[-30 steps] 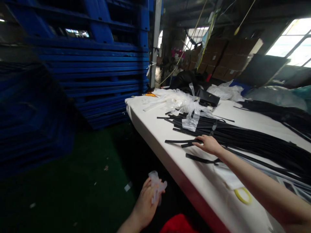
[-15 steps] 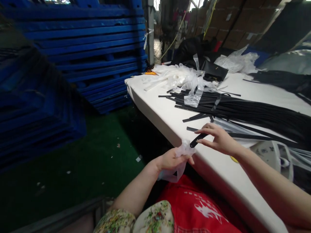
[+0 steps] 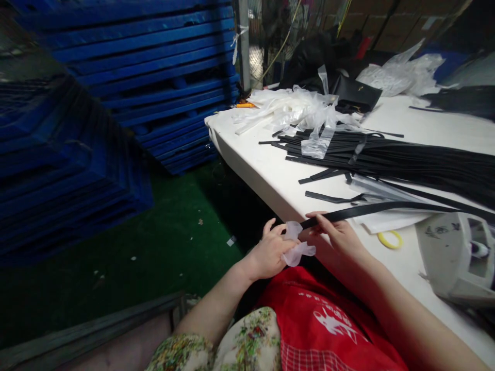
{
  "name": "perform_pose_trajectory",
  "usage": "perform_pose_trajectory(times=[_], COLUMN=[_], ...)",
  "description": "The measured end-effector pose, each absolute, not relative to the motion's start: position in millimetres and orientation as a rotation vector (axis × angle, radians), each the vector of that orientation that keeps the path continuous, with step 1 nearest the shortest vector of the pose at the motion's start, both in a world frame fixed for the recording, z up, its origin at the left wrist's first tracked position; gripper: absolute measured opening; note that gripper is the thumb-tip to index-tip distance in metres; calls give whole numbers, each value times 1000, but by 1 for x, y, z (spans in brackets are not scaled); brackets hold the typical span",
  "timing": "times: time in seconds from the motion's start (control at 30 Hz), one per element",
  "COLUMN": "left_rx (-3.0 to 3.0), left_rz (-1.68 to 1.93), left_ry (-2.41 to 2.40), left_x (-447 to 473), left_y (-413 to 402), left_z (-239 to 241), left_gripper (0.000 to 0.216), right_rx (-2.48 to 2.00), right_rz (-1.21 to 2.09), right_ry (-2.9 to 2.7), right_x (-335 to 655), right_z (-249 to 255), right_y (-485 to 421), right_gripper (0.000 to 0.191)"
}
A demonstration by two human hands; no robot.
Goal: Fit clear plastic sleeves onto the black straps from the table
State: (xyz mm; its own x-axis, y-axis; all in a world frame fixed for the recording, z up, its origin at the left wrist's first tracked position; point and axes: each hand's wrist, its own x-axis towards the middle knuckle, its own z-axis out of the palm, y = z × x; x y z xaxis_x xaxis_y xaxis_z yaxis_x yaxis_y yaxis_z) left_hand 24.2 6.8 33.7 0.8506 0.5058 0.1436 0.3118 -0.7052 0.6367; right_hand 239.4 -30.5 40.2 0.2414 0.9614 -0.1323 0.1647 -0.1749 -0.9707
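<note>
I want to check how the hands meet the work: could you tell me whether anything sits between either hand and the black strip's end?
Nothing visible does. The right hand pinches the black strip near its end, and the left hand holds the clear plastic sleeve right at that end, at the white table's edge.

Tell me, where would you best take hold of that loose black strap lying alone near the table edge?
I'd pinch the loose black strap near its left end, coming from the table's near edge. It lies flat and thin, apart from the bundle of black straps, with bare table around that end.

Both forearms reach forward, left hand (image 3: pixel 268 253) and right hand (image 3: pixel 339 236) close together, fingers pinched shut.
</note>
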Motion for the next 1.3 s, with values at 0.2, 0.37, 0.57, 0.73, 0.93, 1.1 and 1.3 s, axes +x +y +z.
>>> perform_pose_trajectory(times=[0.2, 0.37, 0.57, 0.73, 0.93, 1.1, 1.3], left_rx=[2552, 2552, 2551, 2440, 2071, 1771, 1525], left_rz=[315, 203, 143, 153, 206, 143, 185], left_ry=[767, 722, 597, 440, 109, 102, 238], left_x=[-2, -5, 5, 9, 16, 24, 36], left_y=[-2, -5, -2, 7, 19, 20, 19], left_z=[25, 20, 35, 42, 39, 34, 30], left_gripper=[29, 27, 29, 28, 51, 66, 54], right_rx=[-1224, -1155, -1195, -1271, -1409, -1507, -1402], right_rz=[796, 821, 953, 1004, 1078, 1132, 1348], right_ry=[-889, -884, -933, -997, -1075, -1155, -1145], right_x=[287, 288, 286, 295, 306, 311, 272], right_z=[67, 73, 59, 58, 66, 66, 41], right_y=[-26, -26, -32, -38, -42, -39, -41], right_gripper=[34, 28, 35, 39, 44, 52, 47])
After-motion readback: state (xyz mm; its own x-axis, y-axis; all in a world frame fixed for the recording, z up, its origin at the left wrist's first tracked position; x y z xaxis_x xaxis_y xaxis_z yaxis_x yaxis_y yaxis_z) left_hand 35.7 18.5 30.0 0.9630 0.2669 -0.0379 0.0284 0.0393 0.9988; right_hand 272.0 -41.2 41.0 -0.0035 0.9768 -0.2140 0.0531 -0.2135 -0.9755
